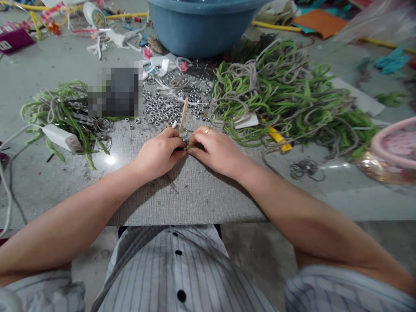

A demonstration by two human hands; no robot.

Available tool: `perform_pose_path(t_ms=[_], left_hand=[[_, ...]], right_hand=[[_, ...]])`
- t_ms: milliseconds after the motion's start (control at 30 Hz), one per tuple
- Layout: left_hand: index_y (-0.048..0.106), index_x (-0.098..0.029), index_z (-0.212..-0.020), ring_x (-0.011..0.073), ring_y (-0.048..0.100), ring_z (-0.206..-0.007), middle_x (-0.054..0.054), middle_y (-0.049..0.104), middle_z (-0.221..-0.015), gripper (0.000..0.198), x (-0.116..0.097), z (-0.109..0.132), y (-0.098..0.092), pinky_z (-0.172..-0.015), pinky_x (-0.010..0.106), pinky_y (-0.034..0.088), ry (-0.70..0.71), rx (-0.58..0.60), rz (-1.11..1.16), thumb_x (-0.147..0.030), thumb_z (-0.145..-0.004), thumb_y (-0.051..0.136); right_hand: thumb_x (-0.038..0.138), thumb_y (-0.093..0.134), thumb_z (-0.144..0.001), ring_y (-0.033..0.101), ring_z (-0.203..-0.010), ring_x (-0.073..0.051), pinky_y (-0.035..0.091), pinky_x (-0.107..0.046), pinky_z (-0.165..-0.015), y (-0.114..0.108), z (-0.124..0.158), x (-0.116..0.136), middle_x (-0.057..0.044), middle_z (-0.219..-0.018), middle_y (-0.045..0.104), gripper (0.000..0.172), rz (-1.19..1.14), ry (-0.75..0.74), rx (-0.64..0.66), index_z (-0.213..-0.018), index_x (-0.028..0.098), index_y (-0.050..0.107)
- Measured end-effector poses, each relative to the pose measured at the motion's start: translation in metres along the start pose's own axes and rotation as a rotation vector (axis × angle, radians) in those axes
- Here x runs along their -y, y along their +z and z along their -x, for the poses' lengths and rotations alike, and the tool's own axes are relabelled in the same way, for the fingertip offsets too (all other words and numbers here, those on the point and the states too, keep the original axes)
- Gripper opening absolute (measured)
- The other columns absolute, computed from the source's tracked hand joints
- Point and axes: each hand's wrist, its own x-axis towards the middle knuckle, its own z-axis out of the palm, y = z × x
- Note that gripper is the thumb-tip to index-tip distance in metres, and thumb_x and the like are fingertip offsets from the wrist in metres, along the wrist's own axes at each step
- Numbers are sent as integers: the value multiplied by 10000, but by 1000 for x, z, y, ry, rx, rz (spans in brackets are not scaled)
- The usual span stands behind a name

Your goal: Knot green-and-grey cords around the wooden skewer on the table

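My left hand (160, 152) and my right hand (215, 149) meet at the middle of a grey board (195, 195), fingers pinched together on a green cord (189, 147) and a small metal ring (183, 133). A thin wooden stick (183, 113) stands up just behind the fingertips. A gold ring sits on my right hand. Just beyond the hands lies a heap of small metal rings (169, 106). What exactly sits between the fingertips is mostly hidden.
A big tangle of green and grey cords (286, 95) lies to the right, a smaller one (65, 112) to the left with a white block (61, 137). A blue basin (201, 26) stands at the back. A pink basket (394, 145) is at the right edge.
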Motion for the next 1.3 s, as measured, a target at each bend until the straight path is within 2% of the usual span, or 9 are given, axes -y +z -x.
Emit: perform_pose_path(t_ms=[200, 367, 567, 667, 800, 967, 1067, 1167, 1300], left_hand=[[703, -158, -997, 212, 644, -922, 94, 623, -1061, 221, 1, 1, 0, -817, 346, 537, 5, -2, -1, -255, -883, 540], [700, -163, -990, 202, 645, -919, 85, 626, -1058, 210, 2, 1, 1, -820, 334, 537, 19, -21, 1, -257, -880, 548], [698, -154, -1006, 211, 652, -918, 93, 631, -1075, 213, 0, 0, 0, -795, 330, 539, -3, 7, -37, -246, -876, 557], [695, -145, -1018, 226, 655, -932, 106, 626, -1095, 220, -1, -1, -2, -790, 337, 538, -21, 27, -49, -238, -876, 556], [681, -131, -1048, 240, 654, -952, 119, 612, -1124, 239, -6, 1, -5, -804, 352, 535, -29, 57, -54, -232, -877, 547], [648, -126, -1018, 248, 651, -925, 127, 597, -1124, 307, -21, 3, -3, -735, 347, 530, -60, 45, -149, -388, -905, 533], [620, -135, -1048, 257, 648, -936, 124, 594, -1130, 331, -28, 3, 1, -711, 341, 519, -93, 29, -211, -425, -909, 538], [597, -138, -1082, 271, 639, -972, 131, 585, -1154, 323, -31, 3, 3, -716, 345, 512, -109, 42, -246, -407, -911, 543], [581, -151, -1095, 266, 632, -976, 127, 575, -1162, 342, -32, 2, 3, -708, 332, 501, -143, 54, -252, -435, -908, 547]], right_hand=[[294, 730, -736, 594, -968, -266, 435, -384, -832, 0, -5, -13, -101, -1035, 649, 311, -69, 22, -86, -1005, 173, 633], [429, 784, -674, 498, -1237, -353, 374, -497, -1004, -4, -5, -22, -153, -1311, 581, 668, -28, -10, 28, -1255, 167, 584], [659, 676, -707, 159, -1468, -414, 112, -660, -1128, -11, -4, -30, -150, -1600, 242, 1038, -2, -61, 305, -1539, 231, 226], [692, 662, -693, -26, -1488, -413, -14, -682, -1129, -14, -3, -31, -113, -1644, 41, 1184, 5, -69, 443, -1563, 266, -18], [669, 688, -680, -123, -1478, -396, -72, -681, -1123, -15, -2, -30, -97, -1644, -46, 1272, 8, -61, 502, -1532, 269, -167], [673, 702, -669, -98, -1477, -413, -56, -695, -1118, -13, -2, -34, -102, -1645, -32, 1269, 4, -100, 476, -1540, 280, -132], [663, 697, -686, -31, -1485, -414, -1, -699, -1124, -14, -3, -39, -108, -1644, 39, 1172, -7, -124, 442, -1562, 286, 16], [580, 627, -802, 138, -1485, -378, 111, -665, -1143, -17, -6, -42, -117, -1611, 226, 831, -47, -149, 361, -1510, 270, 321], [338, 557, -892, 438, -1365, -297, 321, -548, -1112, -15, -9, -39, -133, -1419, 543, 343, -87, -186, 138, -1194, 212, 659]])
